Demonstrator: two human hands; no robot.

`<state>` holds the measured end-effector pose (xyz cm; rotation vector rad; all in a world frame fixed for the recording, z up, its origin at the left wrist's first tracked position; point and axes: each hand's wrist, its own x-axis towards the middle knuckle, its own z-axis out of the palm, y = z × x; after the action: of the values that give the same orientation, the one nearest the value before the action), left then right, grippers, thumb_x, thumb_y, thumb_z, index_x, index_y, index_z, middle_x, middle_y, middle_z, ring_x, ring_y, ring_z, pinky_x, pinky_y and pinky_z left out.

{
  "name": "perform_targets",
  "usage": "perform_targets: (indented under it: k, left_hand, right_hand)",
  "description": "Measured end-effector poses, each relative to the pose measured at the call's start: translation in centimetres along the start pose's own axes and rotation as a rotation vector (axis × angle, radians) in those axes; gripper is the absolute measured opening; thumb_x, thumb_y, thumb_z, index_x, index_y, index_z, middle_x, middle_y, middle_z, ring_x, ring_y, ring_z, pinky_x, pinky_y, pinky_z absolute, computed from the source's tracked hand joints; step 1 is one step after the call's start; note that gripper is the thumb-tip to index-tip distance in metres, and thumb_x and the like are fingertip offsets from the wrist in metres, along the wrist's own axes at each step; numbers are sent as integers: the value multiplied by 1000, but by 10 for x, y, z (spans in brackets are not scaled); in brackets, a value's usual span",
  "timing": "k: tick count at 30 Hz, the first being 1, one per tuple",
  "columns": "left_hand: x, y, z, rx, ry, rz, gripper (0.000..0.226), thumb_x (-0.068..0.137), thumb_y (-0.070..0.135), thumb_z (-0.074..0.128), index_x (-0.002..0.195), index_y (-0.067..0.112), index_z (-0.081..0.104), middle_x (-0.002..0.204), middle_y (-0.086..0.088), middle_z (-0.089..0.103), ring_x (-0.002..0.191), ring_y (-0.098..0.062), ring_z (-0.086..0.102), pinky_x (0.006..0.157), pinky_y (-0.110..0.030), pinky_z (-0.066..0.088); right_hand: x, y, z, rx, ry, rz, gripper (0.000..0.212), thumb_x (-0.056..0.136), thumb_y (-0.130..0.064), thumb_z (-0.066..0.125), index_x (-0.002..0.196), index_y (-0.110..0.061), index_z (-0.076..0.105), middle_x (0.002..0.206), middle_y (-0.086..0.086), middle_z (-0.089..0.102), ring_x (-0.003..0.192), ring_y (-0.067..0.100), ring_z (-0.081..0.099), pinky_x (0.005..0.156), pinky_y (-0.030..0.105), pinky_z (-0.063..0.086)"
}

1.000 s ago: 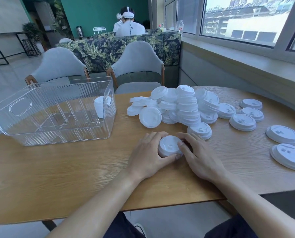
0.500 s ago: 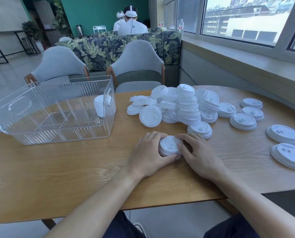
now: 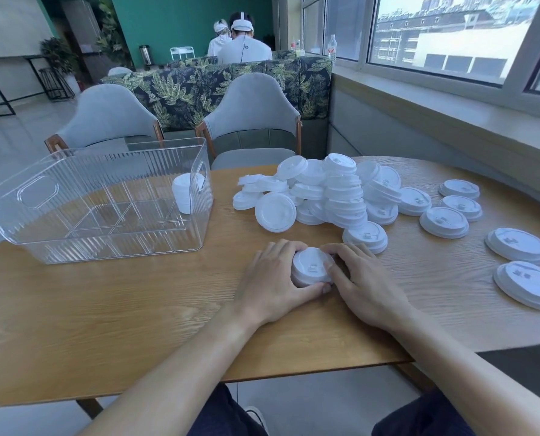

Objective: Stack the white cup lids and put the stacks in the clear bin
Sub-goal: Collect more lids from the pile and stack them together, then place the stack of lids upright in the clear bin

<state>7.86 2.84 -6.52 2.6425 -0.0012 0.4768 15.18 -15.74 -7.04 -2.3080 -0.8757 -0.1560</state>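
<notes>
A: Head view. Small stack of lids (image 3: 311, 269) on the table (image 3: 136, 309), near the front edge, clasped from both sides: left hand (image 3: 272, 284) curled round its left rim, right hand (image 3: 361, 281) curled round its right.

B: Handling?

A: Probably thin plastic, very light, slick, easy to crush or fan apart. Best held at the rim, low, with both hands, top lid kept pressed.

B: Rest of the lids?

A: Heaped in a pile (image 3: 331, 193) further back, loose ones to the right. Clear bin (image 3: 105, 228) at left, one stack (image 3: 183, 193) inside already.

B: Surface, room?

A: Wood-grain tabletop, smooth. Grey chairs (image 3: 250, 121) behind, window (image 3: 451, 36) on the right.
</notes>
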Motion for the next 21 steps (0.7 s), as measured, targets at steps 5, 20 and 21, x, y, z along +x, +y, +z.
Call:
perform_targets:
  k: [5, 20, 21]
  left_hand:
    - [-2, 1, 0, 32, 28, -11, 84, 69, 81, 67, 134, 30, 51, 129, 20, 53, 117, -6, 46, 103, -30, 38]
    - [-39, -27, -48, -292, 204, -160, 69, 72, 50, 87, 131, 37, 54, 122, 25, 55, 113, 8, 51, 91, -6, 38]
    - [-41, -32, -57, -304, 229, -162, 70, 72, 49, 86, 133, 36, 54, 124, 25, 55, 114, 9, 51, 92, -5, 37]
  right_hand:
    - [-1, -2, -1, 35, 6, 0, 28, 103, -41, 40, 123, -29, 55, 117, -18, 59, 117, 7, 47, 102, 28, 36]
    - [-7, -10, -2, 30, 15, 34, 43, 102, -49, 39, 134, -24, 52, 116, -20, 58, 123, 2, 45, 102, 22, 34]
    - [-7, -10, -2, 17, 13, 31, 43, 101, -51, 39, 132, -24, 53, 116, -20, 58, 122, 2, 44, 101, 22, 33]
